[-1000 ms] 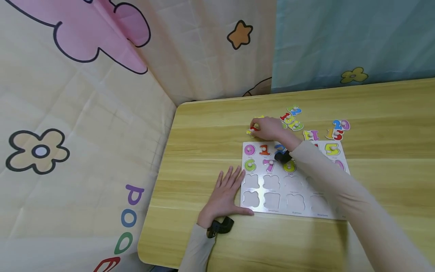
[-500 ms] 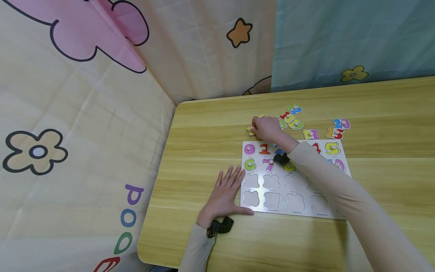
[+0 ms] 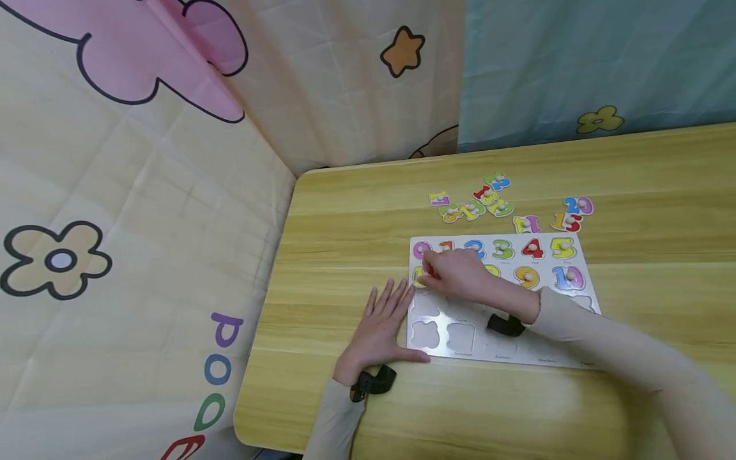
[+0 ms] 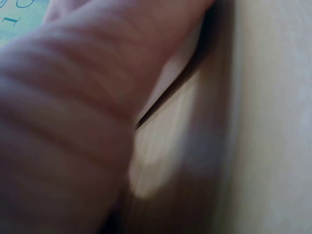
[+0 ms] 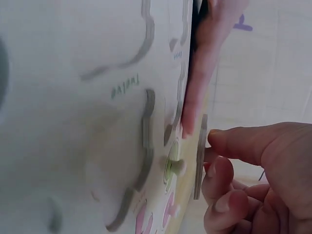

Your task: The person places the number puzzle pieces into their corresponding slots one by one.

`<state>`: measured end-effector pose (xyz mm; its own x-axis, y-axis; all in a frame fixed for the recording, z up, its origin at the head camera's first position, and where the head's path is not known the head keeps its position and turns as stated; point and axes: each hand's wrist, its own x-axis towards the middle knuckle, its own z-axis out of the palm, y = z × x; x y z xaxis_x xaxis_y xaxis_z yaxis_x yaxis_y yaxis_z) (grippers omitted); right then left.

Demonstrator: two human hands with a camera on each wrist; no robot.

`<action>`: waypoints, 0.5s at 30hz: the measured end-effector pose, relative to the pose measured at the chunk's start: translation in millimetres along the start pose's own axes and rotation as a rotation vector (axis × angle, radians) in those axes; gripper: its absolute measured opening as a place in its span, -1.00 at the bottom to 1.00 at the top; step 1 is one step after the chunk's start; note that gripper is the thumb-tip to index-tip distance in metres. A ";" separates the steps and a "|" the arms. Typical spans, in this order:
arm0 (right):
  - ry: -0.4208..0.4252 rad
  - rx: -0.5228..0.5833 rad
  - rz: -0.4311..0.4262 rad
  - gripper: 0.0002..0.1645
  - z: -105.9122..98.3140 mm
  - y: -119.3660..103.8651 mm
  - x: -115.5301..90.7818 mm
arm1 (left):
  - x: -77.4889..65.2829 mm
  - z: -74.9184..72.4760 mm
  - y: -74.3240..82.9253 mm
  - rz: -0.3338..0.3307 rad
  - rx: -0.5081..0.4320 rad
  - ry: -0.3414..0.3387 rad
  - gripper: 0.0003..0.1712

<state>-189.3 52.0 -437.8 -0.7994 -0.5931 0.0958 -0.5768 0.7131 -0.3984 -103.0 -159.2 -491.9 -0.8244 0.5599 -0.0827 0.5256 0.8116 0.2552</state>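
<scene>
right hand (image 3: 466, 275) just moved pinched piece (image 5: 200, 168) over board (image 3: 444, 319), left side | not slotted yet tho | left hand (image 3: 376, 332) splayed flat

Orange star (image 3: 403, 52) on beige cloth (image 3: 333, 96); yellow flower (image 3: 600, 120) on blue cloth (image 3: 575, 57).

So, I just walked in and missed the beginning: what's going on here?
A person is handling a number puzzle. The right hand pinches a piece by its knob, held off the board near its left side. The left hand lies spread at the board's left edge. Number pieces sit in the upper two rows, the lower slots in view are unfilled, and loose pieces lie beyond the board.
</scene>
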 end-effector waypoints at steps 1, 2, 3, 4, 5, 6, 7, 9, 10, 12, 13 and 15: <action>-0.016 -0.001 0.004 -0.70 1.5 -3.2 -6.3 | 0.2 -0.2 0.0 0.001 -0.002 0.001 0.43; -0.035 -0.002 0.007 -0.69 3.2 -5.9 -11.7 | 0.3 -0.6 -0.1 0.001 0.000 0.003 0.43; -0.052 -0.004 0.006 -0.69 5.3 -7.9 -16.2 | 0.5 -0.6 -0.2 -0.001 0.000 0.002 0.43; -0.063 -0.002 0.007 -0.68 7.2 -9.8 -19.6 | 0.5 -0.7 -0.2 -0.002 -0.003 0.002 0.43; -0.078 -0.001 0.005 -0.68 9.2 -11.3 -22.4 | 0.6 -0.8 -0.2 -0.004 -0.005 0.001 0.43; -0.089 0.001 0.003 -0.68 11.8 -12.2 -24.5 | 0.5 -1.1 -0.1 -0.007 -0.006 -0.001 0.43; -0.098 0.008 0.000 -0.68 14.3 -12.9 -26.0 | 0.5 -1.2 0.0 -0.009 -0.004 -0.004 0.43; -0.102 0.018 -0.008 -0.69 19.0 -14.1 -27.2 | 0.6 -1.4 0.5 -0.014 0.001 -0.012 0.43; -0.103 0.022 -0.008 -0.69 21.2 -14.4 -27.3 | 0.7 -1.8 0.7 -0.016 0.001 -0.013 0.43; -0.098 0.034 -0.004 -0.69 24.5 -15.2 -26.9 | 0.6 -2.1 1.1 -0.018 -0.001 -0.019 0.42; -0.097 0.041 -0.001 -0.69 25.6 -15.8 -26.4 | 0.8 -2.0 1.3 -0.017 -0.002 -0.019 0.42; -0.104 0.044 0.005 -0.69 27.0 -17.3 -25.6 | 0.8 -1.8 1.2 -0.015 -0.005 -0.018 0.42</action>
<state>-154.3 44.8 -457.9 -0.7791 -0.6269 -0.0007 -0.5632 0.7005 -0.4383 -103.4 -158.1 -489.9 -0.8283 0.5506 -0.1035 0.5120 0.8190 0.2591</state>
